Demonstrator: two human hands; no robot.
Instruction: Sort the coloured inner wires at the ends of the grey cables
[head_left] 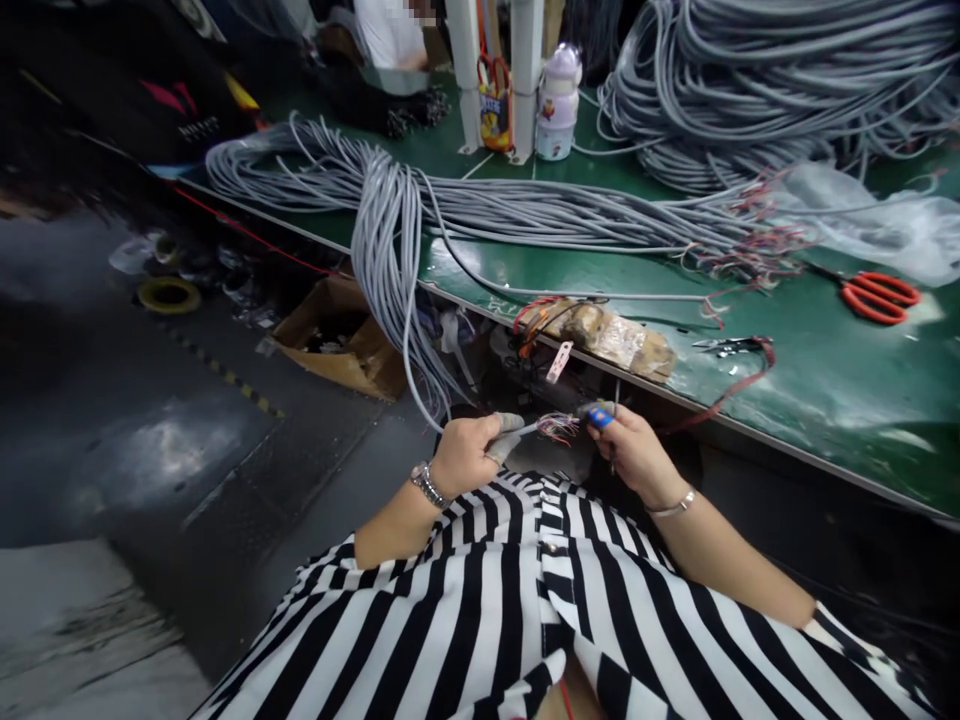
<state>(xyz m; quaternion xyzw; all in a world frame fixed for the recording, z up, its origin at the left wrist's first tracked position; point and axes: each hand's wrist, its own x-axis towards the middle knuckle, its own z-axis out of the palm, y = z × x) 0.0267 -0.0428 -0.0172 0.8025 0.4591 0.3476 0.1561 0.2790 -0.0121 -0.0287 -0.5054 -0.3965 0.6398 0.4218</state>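
My left hand [471, 452], with light coverings on some fingertips, is closed around a grey cable [528, 429] just behind its stripped end. Thin multicoloured wires [557, 428] fan out from that end towards my right hand [631, 452]. The fingers of my right hand are pinched together by the wire tips, and a blue wrap covers one finger. A thin dark rod-like piece shows above and below these fingers; I cannot make out what it is. From my left hand the cable runs back to a grey cable bundle [386, 230] that hangs over the table edge.
On the green table [810, 400] lie red-handled scissors [877, 297], small pliers or snips [731, 346], a taped wooden block [611, 335] and a plastic bag [877, 215]. Behind are a large cable coil [780, 80] and a bottle [558, 105]. A cardboard box [341, 340] sits below. Another person [390, 35] is at the back.
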